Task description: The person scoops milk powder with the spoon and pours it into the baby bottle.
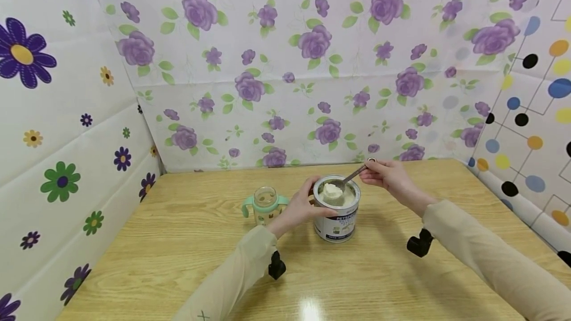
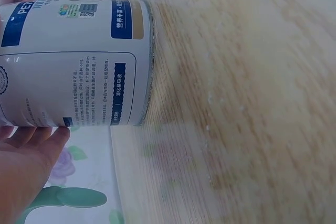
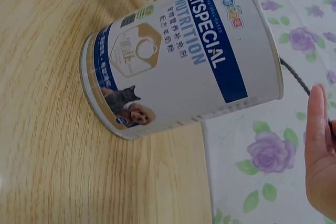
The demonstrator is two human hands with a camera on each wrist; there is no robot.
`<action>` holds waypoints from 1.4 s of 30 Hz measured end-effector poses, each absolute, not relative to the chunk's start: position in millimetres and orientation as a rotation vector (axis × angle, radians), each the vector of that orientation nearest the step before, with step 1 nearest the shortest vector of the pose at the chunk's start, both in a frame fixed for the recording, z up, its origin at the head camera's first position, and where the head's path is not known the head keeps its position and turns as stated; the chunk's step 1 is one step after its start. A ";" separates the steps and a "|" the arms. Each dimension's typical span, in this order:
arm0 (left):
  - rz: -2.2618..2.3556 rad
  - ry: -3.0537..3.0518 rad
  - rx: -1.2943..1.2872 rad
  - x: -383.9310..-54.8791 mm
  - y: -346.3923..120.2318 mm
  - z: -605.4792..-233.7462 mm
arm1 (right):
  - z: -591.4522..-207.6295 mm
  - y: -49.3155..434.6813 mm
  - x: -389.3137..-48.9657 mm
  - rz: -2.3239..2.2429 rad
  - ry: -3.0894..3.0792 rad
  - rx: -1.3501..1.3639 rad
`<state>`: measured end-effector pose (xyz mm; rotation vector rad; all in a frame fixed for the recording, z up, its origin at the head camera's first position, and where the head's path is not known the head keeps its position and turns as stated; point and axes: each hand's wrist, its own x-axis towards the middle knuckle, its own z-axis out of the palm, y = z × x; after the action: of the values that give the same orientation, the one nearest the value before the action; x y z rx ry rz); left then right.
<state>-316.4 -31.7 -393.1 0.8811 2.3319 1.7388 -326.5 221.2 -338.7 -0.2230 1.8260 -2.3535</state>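
An open white and navy tin of pet milk powder (image 1: pixel 335 228) stands on the wooden table. My left hand (image 1: pixel 300 208) grips it around its near-left side, thumb near the rim; in the left wrist view its fingers curl along the tin's printed wall (image 2: pixel 63 82). Between the thumb and fingers of my right hand (image 1: pixel 392 178), the end of a dark metal spoon (image 1: pixel 356 173) is pinched. The spoon slants down into the tin's mouth, its bowl beside a pale heap of powder (image 1: pixel 332 191). Left of the tin sits a baby bottle (image 1: pixel 265 206) with mint-green handles, partly behind my left hand.
The wooden table (image 1: pixel 178 241) runs back to a wall covered with a purple-rose cloth (image 1: pixel 250 113). Patterned cloths also hang at the left and right sides. A black wrist camera (image 1: pixel 276 265) hangs under the left sleeve, another wrist camera (image 1: pixel 420 243) under the right.
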 end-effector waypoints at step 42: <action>1.731 2.328 0.875 -318.0 -31.7 -395.9 | -345.3 228.4 -324.2 -2.474 1.771 -0.265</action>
<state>-318.0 -31.7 -395.9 0.8753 2.3284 1.7312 -324.2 228.4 -345.3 -0.2646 1.7713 -2.4737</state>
